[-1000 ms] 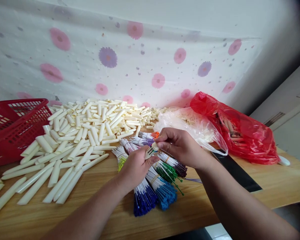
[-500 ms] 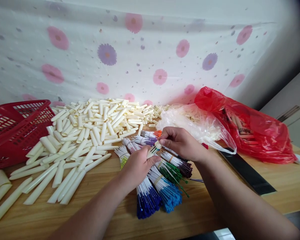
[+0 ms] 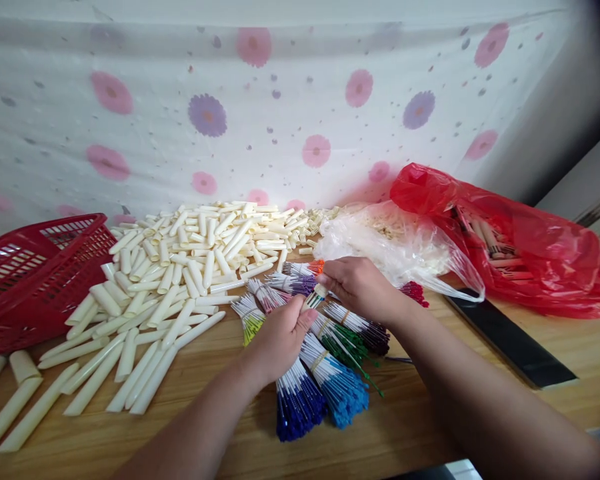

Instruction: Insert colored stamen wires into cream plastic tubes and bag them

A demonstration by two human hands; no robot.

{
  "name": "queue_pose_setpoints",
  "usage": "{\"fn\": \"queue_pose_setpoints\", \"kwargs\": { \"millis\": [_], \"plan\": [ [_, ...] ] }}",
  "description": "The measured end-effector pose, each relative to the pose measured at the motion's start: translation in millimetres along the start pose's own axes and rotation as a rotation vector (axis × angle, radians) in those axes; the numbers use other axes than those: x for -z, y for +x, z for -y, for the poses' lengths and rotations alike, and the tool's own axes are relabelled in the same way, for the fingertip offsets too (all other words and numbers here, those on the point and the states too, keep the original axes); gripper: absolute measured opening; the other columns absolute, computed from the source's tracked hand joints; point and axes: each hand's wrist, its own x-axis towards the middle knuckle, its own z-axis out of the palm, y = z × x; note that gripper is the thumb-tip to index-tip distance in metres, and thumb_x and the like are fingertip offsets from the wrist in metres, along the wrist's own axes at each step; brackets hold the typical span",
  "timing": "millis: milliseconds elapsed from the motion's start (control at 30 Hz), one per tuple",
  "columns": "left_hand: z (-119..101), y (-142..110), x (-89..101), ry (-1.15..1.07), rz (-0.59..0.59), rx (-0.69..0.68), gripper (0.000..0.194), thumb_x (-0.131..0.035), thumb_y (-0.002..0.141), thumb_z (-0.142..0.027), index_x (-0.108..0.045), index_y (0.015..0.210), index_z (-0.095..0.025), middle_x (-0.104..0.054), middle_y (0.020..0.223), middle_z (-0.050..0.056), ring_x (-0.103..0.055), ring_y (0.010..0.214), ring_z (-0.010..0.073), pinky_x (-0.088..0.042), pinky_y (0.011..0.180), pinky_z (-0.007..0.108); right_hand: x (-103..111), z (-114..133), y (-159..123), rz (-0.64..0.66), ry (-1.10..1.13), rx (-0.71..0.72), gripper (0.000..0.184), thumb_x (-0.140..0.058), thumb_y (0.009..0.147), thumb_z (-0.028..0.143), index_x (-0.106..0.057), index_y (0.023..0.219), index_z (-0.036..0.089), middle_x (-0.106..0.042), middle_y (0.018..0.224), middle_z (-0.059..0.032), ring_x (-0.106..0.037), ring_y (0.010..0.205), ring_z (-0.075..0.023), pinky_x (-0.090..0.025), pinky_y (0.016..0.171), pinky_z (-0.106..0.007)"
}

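My left hand (image 3: pixel 280 337) is closed around a cream multicolour pen part (image 3: pixel 316 296) with coloured slots along its side. The fingers of my right hand (image 3: pixel 363 288) pinch at its upper end; whatever sits between those fingertips is hidden. Rubber-banded bundles of pen refills lie on the table beneath and around both hands. The dark blue bundle (image 3: pixel 300 408) and light blue bundle (image 3: pixel 341 393) are nearest me. Green refills (image 3: pixel 349 347) and dark maroon refills (image 3: pixel 375 335) lie below my right hand. A yellow bundle (image 3: pixel 251 325) is left of my left hand.
Cream pen barrels (image 3: pixel 180 287) are heaped on the left, beside a red basket (image 3: pixel 45 280). At the back right are a clear plastic bag (image 3: pixel 380 247) and a red plastic bag (image 3: pixel 540 247) with pen parts inside. A flat black strip (image 3: pixel 515 340) lies on the wooden table (image 3: pixel 400 433).
The view has shifted slightly. My right fingers have closed further over the pen part's upper end, covering more of it. My left hand keeps its grip.
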Motion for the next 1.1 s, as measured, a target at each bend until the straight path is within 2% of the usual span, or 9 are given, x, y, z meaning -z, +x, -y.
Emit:
{"fn": "queue_pose_setpoints", "kwargs": {
  "millis": [100,200,300,467,567,633,767,967,1100],
  "plan": [
    [2.4,-0.2,-3.3,0.081,-0.057,0.029,0.026,-0.036,0.091,-0.041,-0.041,0.075,-0.021,-0.049,0.065,-0.002,-0.046,0.062,0.0153,-0.034,0.059,0.026,-6.3,-1.9,1.6,0.023,0.009,-0.024,0.036,-0.036,0.095,0.032,-0.045,0.063,0.018,-0.039,0.057,0.0028,-0.033,0.052,-0.0099,-0.025,0.054,-0.024],
    [4.9,-1.2,-6.2,0.028,-0.073,0.018,0.027,-0.038,0.090,-0.043,-0.042,0.075,-0.021,-0.047,0.064,-0.003,-0.045,0.061,0.0144,-0.034,0.056,0.025,-9.2,-2.2,2.7,0.031,0.110,-0.039,0.036,-0.037,0.095,0.031,-0.042,0.062,0.018,-0.037,0.056,0.0041,-0.032,0.051,-0.0089,-0.026,0.053,-0.023],
    [4.2,-2.1,-8.6,-0.183,-0.020,0.030,0.031,-0.041,0.089,-0.049,-0.042,0.075,-0.021,-0.042,0.061,-0.005,-0.039,0.052,0.0104,-0.030,0.048,0.022,-8.8,-2.2,2.3,0.046,0.214,-0.056,0.037,-0.037,0.095,0.032,-0.039,0.061,0.019,-0.036,0.055,0.0050,-0.033,0.050,-0.0083,-0.027,0.052,-0.022],
    [-0.3,-1.4,-5.3,-0.580,0.136,0.150,0.037,-0.045,0.085,-0.057,-0.041,0.079,-0.020,-0.029,0.052,-0.010,-0.021,0.041,0.0049,-0.017,0.039,0.018,-5.9,-0.3,-0.1,0.030,0.330,-0.094,0.034,-0.036,0.096,0.034,-0.041,0.066,0.019,-0.040,0.060,0.0046,-0.038,0.054,-0.0084,-0.031,0.053,-0.021],
    [0.6,0.1,-0.1,-0.597,0.117,0.106,0.037,-0.050,0.084,-0.055,-0.045,0.083,-0.018,-0.035,0.051,-0.010,-0.024,0.041,0.0041,-0.019,0.039,0.017,-4.7,1.8,-0.8,-0.056,0.376,-0.055,0.033,-0.041,0.095,0.035,-0.048,0.068,0.017,-0.045,0.064,0.0034,-0.044,0.059,-0.0086,-0.034,0.057,-0.021],
    [2.4,0.9,1.8,-0.579,0.085,0.059,0.037,-0.050,0.085,-0.053,-0.048,0.084,-0.016,-0.038,0.053,-0.008,-0.028,0.043,0.0039,-0.022,0.040,0.016,-4.9,2.6,-0.9,-0.166,0.441,-0.038,0.029,-0.049,0.091,0.035,-0.054,0.070,0.016,-0.051,0.066,0.0017,-0.049,0.062,-0.0093,-0.037,0.060,-0.022],
    [4.0,1.1,-0.6,-0.671,0.097,0.050,0.035,-0.051,0.086,-0.049,-0.052,0.088,-0.014,-0.040,0.054,-0.007,-0.028,0.042,0.0027,-0.021,0.038,0.015,-8.7,2.4,-0.3,-0.332,0.660,-0.081,0.022,-0.065,0.081,0.034,-0.060,0.070,0.015,-0.057,0.070,-0.0007,-0.054,0.067,-0.0111,-0.042,0.064,-0.024],
    [-3.3,-2.6,-8.1,-0.835,0.124,0.191,0.036,-0.050,0.085,-0.052,-0.049,0.083,-0.017,-0.032,0.051,-0.010,-0.019,0.038,0.0014,-0.015,0.034,0.012,-15.0,3.5,2.3,-0.220,0.782,-0.281,0.032,-0.065,0.078,0.040,-0.051,0.062,0.016,-0.047,0.058,0.0044,-0.042,0.054,-0.0077,-0.033,0.052,-0.021],
    [-6.5,-4.2,-11.3,-0.861,0.118,0.242,0.035,-0.052,0.084,-0.053,-0.048,0.082,-0.018,-0.033,0.052,-0.010,-0.018,0.037,0.0012,-0.013,0.033,0.011,-17.2,6.5,3.3,-0.124,0.889,-0.361,0.036,-0.065,0.075,0.047,-0.049,0.063,0.017,-0.047,0.055,0.0049,-0.040,0.050,-0.0074,-0.031,0.049,-0.022]
  ]
}}
